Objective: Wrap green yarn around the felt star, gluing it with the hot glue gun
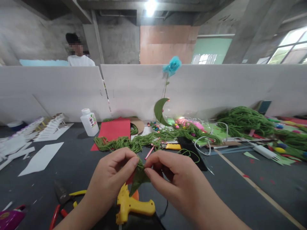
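Left of lower centre, the left hand (pixel 111 179) pinches a green piece (pixel 139 181) between thumb and forefinger; it hangs at lower centre, between the hands. Rightward, the right hand's (pixel 178 179) nearly closed fingertips reach its edge; whether they grip, I cannot tell.

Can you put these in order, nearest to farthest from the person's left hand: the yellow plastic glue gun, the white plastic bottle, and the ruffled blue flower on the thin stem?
From the left hand, in the head view:
1. Yellow plastic glue gun: just below, slightly right.
2. White plastic bottle: farther back, to the left.
3. Ruffled blue flower: high up at the back, to the right.
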Tool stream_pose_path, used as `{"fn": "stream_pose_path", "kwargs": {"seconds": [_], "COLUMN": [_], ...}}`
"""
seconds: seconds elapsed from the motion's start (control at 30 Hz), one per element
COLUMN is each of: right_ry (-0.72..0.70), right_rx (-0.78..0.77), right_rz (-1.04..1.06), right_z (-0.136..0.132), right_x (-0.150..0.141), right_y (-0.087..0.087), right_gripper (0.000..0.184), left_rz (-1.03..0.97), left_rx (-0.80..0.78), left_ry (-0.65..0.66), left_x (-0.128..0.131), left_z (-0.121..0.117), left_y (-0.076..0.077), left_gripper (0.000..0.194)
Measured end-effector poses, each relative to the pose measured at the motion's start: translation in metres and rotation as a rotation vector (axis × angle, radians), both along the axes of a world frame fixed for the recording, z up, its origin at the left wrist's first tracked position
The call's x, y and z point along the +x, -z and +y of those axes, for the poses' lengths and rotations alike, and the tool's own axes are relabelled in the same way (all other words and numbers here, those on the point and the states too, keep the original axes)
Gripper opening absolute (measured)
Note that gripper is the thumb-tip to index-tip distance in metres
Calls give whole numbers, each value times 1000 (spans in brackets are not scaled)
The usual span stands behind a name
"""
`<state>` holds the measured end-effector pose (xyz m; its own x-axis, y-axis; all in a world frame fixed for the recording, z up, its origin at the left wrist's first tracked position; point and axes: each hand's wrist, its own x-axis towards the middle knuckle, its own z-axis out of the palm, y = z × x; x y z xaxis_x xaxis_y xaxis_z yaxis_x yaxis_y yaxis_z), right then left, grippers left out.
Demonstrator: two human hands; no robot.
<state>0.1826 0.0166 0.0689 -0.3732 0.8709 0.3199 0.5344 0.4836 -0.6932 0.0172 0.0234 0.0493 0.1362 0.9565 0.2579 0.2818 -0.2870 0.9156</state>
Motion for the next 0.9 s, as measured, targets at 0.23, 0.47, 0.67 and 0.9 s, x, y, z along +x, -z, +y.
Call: {"fn": "stream_pose_path", "kwargs": {"seconds": [0.23,0.47,0.67,0.9], "right_ry": [32,-69,-191,-325], "right_rx": [43,-146,-320,-483], "right_rz": [-39,12,15,46], "right_z": [0,4,7,19], "right_x": [2,4,14,25], "right_y": [-2,-11,-10,-12], "right_gripper": [9,15,12,9], "left_rz": [141,161,153,99], "left_rx": [130,186,140,-29], "left_ry": [26,87,254,385], "left_x": [-5,-6,-5,-4], "left_z": [0,-1,-2,-2], "left_y": [1,1,0,0], "left_gripper": [20,19,19,21]}}
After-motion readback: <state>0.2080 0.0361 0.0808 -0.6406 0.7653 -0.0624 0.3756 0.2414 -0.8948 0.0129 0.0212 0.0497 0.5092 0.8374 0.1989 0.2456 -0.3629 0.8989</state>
